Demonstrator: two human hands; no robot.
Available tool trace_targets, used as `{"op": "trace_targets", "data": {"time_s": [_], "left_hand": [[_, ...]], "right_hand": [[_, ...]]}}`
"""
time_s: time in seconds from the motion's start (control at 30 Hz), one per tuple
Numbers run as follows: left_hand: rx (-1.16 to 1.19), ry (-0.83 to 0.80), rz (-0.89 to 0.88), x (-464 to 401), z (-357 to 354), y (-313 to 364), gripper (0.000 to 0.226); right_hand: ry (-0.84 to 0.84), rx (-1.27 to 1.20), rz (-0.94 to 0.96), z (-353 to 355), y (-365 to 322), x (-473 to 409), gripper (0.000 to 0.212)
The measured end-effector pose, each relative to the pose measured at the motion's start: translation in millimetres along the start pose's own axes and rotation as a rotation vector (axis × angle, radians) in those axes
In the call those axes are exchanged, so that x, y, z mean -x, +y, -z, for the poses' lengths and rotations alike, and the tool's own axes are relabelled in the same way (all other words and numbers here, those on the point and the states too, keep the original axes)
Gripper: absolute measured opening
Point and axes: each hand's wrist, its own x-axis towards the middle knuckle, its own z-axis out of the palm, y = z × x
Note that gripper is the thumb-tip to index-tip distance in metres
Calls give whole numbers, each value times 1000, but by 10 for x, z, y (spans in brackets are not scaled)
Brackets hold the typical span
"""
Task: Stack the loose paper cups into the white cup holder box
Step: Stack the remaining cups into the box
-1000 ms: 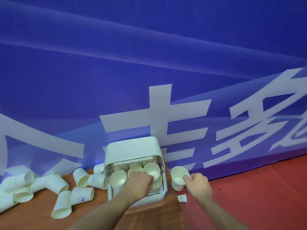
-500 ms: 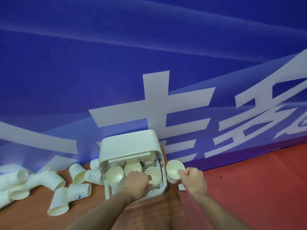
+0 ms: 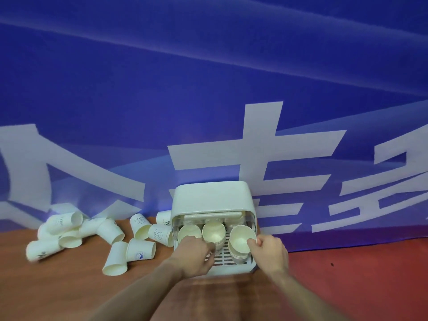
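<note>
The white cup holder box (image 3: pixel 212 200) stands at the back of the wooden table, its front open, with stacks of paper cups inside. My right hand (image 3: pixel 269 252) pinches the rim of a paper cup (image 3: pixel 240 239) that sits on top of the right-hand stack in the box. My left hand (image 3: pixel 195 256) has its fingers curled at the front of the box, against the left and middle stacks (image 3: pixel 213 231); whether it holds a cup is hidden. Several loose cups (image 3: pixel 139 249) lie on their sides left of the box.
A wooden table (image 3: pixel 58 286) carries everything; its right edge runs just right of the box, with red floor (image 3: pixel 359 274) beyond. A blue banner with white characters (image 3: pixel 208 112) hangs right behind the box and cups. More loose cups (image 3: pixel 62 230) pile up far left.
My right hand has carried its cup leftward from beside the box onto the right-hand stack inside. My left hand stays at the box front. The view has shifted left.
</note>
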Motion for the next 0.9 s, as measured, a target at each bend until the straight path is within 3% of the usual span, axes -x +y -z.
{"op": "trace_targets", "data": {"time_s": [0.23,0.4,0.63,0.9], "left_hand": [[67,-21,17,95,-89,-139,29],[76,-67,-16,105,-105,-186,20],[52,-13,26,265,-9,-248,28],[38,126,197,839,52,-598,40]], "right_hand": [[-108,75,-83,-152,54,-102,33],[-89,108,-55,-118,77,-99,39],[-65,164,-22,31,-66,45,35],[-128,247,242,-57,-682,377,34]]}}
